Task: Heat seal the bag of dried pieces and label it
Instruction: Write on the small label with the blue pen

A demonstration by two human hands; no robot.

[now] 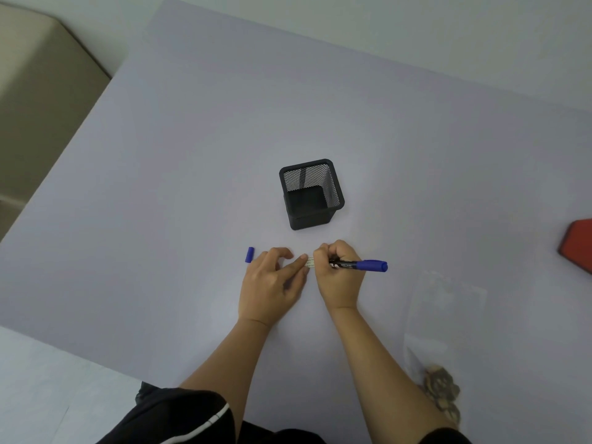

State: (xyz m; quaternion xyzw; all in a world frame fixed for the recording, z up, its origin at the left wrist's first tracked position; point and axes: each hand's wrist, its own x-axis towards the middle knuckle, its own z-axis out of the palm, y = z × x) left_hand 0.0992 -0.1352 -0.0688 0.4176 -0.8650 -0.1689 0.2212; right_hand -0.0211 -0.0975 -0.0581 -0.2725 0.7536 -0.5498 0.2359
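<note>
One clear bag (pixel 445 318) flat on the pale lilac table (pixel 192 155), at the right of the right forearm, its open, empty end pointing away and a heap of brown dried pieces (pixel 443 389) bunched at the near end (too blurred to count). Partly hidden there by the forearm. Well apart from the hands.

One small white label (pixel 310 262) on the table between the two hands, only a sliver showing. Left hand (pixel 272 283) spread loosely, palm down, fingertips pressing on the label's left end; grasping nothing. Right hand (pixel 339 274) clenched around one marker (pixel 358 265), black barrel with a blue rear end sticking out to the right, tip down at the label and hidden behind the fingers.

One blue cap (pixel 249 254) lying loose on the table just left of the left hand, not touching it. One black mesh pen holder (pixel 310 193), square and upright, just beyond the hands, nothing visible inside. One red object (pixel 578 248) cut off by the right edge of the view, near the table's far right (cannot tell what it is). Beige furniture (pixel 38 107) beyond the table's left edge. Two bare forearms, dark clothing with a white stripe at the bottom edge.
</note>
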